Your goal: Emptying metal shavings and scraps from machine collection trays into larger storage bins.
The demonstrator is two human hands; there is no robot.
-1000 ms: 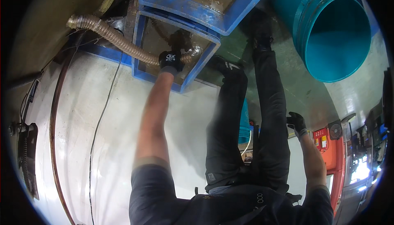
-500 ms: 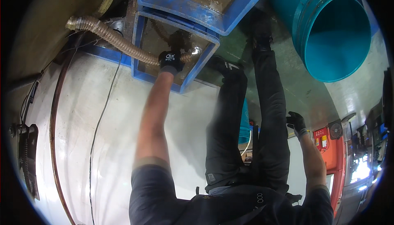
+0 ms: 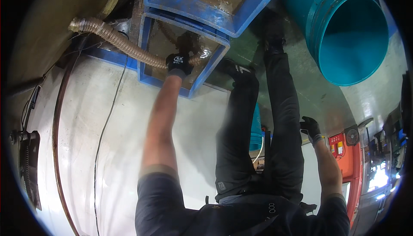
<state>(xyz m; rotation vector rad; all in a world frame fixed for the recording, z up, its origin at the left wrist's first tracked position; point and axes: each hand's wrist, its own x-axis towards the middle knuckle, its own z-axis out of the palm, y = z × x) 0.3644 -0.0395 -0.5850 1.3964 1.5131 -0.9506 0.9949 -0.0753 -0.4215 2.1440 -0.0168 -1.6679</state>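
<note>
My left hand (image 3: 179, 65), in a black work glove, is closed around a ribbed, brownish flexible hose (image 3: 116, 42) near its end. That end points down to the right inside a small blue bin (image 3: 198, 83), over murky brown liquid (image 3: 159, 66) with a bright glint on its surface. Exactly how far the hose tip dips in cannot be told. My right hand (image 3: 310, 127), also in a dark glove, hangs beside my right leg. Its fingers are loosely bent and apart, and I see nothing in them.
A larger blue bin (image 3: 193, 6) with brown wet contents adjoins the small one. At the upper right a big teal bucket (image 3: 316, 42) lies tipped, mouth toward me. A thin dark cable (image 3: 107, 120) and a rusty pipe (image 3: 56, 124) run down the left. Red equipment (image 3: 350, 163) stands at right.
Hardly anything differs. My left hand keeps its hold on the hose in the same place, and the glint on the liquid has shifted shape slightly.
</note>
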